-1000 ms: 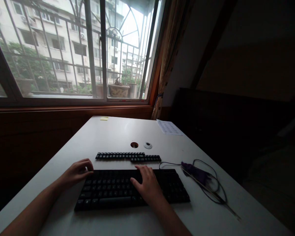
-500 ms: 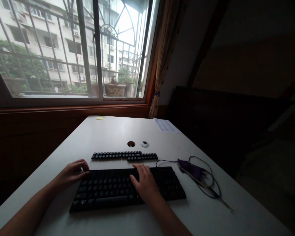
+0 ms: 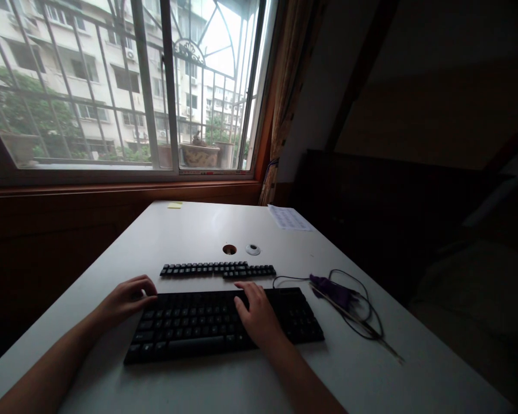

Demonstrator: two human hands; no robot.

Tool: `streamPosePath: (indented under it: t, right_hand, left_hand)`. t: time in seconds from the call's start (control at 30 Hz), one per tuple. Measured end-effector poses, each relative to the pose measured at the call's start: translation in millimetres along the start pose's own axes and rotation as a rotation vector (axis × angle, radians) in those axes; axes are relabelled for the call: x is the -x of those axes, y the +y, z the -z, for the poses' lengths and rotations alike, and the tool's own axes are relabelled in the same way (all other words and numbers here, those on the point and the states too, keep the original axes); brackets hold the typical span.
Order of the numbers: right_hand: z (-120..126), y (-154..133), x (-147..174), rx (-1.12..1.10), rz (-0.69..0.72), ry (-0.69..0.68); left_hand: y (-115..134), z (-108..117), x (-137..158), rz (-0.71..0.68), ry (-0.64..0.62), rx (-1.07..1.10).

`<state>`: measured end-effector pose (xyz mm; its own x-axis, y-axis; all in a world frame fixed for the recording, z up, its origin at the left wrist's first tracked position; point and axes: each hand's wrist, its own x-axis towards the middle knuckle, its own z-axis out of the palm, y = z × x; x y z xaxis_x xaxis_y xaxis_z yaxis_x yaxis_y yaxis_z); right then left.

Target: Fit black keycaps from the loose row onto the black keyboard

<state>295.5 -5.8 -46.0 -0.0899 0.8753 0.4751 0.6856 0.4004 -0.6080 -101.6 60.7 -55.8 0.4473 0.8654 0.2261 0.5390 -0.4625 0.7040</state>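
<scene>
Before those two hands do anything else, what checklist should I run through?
1. Bare left hand at the far left corner of the rectangular black keyboard: ok.
2. Left hand's hold on that corner firm: cannot tell.
3. Bare right hand over the keyboard, right of its middle: ok.
4. Rows of small black keycaps apart from the keyboard: ok.
5. Thin black cable clear of the crumpled purple cloth: not ok, they overlap.

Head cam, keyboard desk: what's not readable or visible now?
All in the head view:
- Keyboard parts under the right hand: hidden by it.
- Legends on the keycap rows: too small.
- Print on the paper sheet: too small.
- Anything under the purple cloth: covered by it.
- Right forearm: cut off by the bottom edge.
</scene>
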Motion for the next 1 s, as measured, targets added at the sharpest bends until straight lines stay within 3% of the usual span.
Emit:
streamPosePath:
  t: [0.23,0.73,1.0]
  right_hand:
    - [7.6,3.1,-3.0,-0.06,0.022,0.057]
    - [21.6,-5.0,-4.1,0.016,0.033,0.004]
    - [30.8,-8.8,-46.8,0.204,0.16,-0.054]
  left_hand:
    - [-2.4,0.3,-0.9,0.037,-0.02,0.03]
    - [-1.2,-1.2,-0.1,0.025,-0.016,0.038]
    - [-3.9,-1.9,-1.0,0.025,-0.019,0.049]
